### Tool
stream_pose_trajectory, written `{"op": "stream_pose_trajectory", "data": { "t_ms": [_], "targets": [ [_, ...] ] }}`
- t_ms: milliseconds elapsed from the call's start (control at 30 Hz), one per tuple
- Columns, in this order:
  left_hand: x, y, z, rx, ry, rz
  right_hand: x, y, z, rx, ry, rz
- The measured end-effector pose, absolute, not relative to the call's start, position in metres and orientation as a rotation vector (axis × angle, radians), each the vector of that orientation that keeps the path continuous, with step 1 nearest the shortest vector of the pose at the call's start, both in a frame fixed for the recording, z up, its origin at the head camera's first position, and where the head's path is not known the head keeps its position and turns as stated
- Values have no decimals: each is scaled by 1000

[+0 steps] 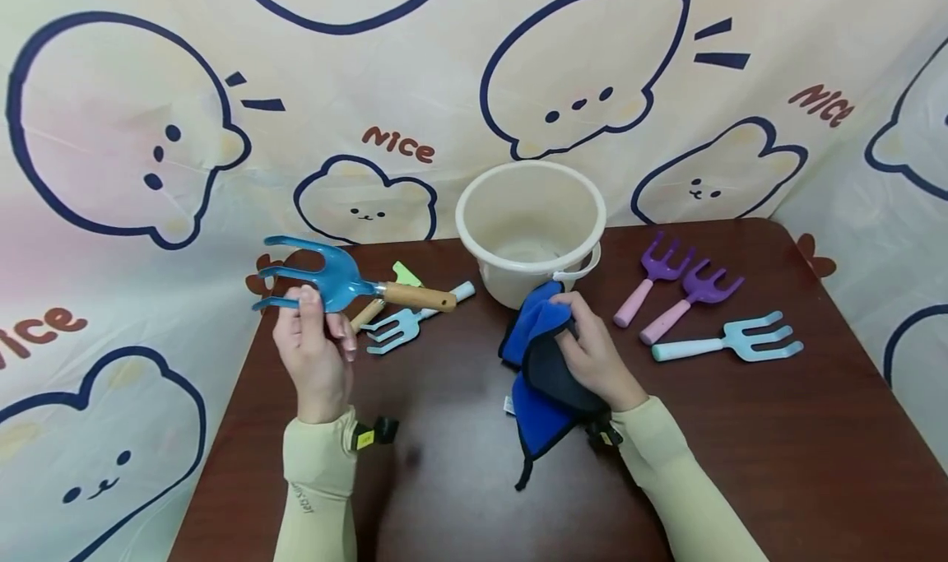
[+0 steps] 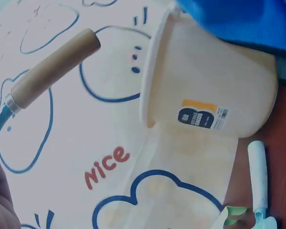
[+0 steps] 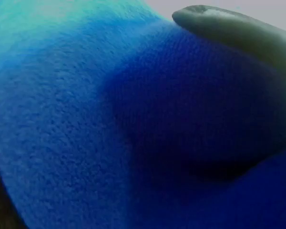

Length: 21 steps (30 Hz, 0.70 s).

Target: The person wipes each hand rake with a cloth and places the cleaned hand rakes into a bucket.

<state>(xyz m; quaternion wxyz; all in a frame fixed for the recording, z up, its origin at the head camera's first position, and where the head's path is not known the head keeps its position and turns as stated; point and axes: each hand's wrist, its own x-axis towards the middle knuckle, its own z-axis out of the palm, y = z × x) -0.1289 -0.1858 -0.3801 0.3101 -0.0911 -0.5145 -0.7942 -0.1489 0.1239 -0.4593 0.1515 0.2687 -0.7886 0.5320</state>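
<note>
My left hand pinches a blue garden hand fork by its tined head and holds it up above the table's left side. Its wooden handle points right, with a free end. In my right hand is a bunched blue cloth with black edging and a dark grey side, hanging down in front of the bucket. That same cloth fills most of the right wrist view, where one fingertip shows at the top.
A cream bucket stands at the table's back. Left of it lie a light-blue fork, a green-tipped tool and a wooden handle. Purple forks with pink handles and another light-blue fork lie right. Printed fabric hangs behind.
</note>
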Motion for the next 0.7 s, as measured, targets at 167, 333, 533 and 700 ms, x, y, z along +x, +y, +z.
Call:
{"op": "stream_pose_trajectory", "data": {
  "t_ms": [167,333,533,700],
  "targets": [
    [-130,-188,-382,-294,-1397,-2120,-151,129,-455,764,-2271,1526],
    [-130,-176,-386,-320,-1459,-2093,-152,133,-455,741,-2286,1559],
    [-137,-165,-389,-245,-1523,-2057,-153,132,-455,756,-2298,1593],
    [-155,-150,-393,-194,-1572,-2061,-152,131,-458,757,-2317,1574]
  ]
}}
